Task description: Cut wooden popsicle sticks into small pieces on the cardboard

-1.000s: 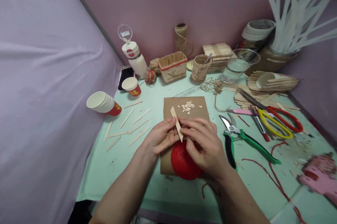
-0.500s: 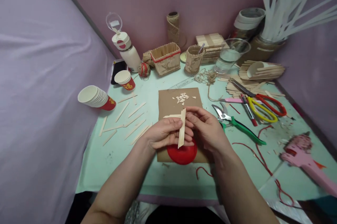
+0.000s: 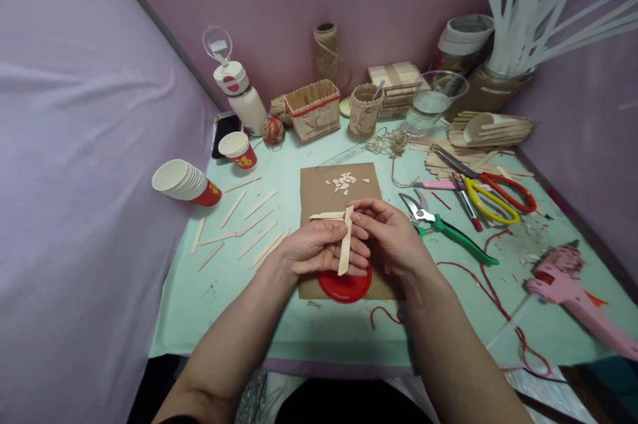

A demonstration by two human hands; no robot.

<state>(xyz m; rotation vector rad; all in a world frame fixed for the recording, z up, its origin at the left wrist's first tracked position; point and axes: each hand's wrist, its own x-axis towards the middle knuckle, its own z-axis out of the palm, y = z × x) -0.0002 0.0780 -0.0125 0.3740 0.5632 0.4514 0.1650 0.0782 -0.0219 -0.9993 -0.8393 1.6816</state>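
Near the middle of the table, my left hand (image 3: 321, 248) pinches a pale wooden craft stick (image 3: 345, 244) between thumb and fingers. My right hand (image 3: 391, 234) grips the same stick near its upper end with thumb and forefinger. The stick stands nearly upright in view, with slanted ends. Another wooden stick (image 3: 326, 216) pokes out sideways behind my left hand; whether it is held or lying there I cannot tell. Below my hands a red round lid or dish (image 3: 343, 288) rests on a brown cardboard sheet (image 3: 319, 188), partly covered. Small wooden chips (image 3: 343, 183) lie on the cardboard's far part.
Loose sticks (image 3: 256, 205) and stacked paper cups (image 3: 187, 183) are on the left. Green pruning shears (image 3: 448, 234), scissors (image 3: 503, 195) and a pink glue gun (image 3: 573, 291) lie right. A stick-covered box (image 3: 314, 111), a water cup (image 3: 433, 105) and a bottle (image 3: 244, 102) stand behind.
Both hands keep hold of the stick, which has turned slightly. The whole view has shifted a little; the things on the table look unmoved.
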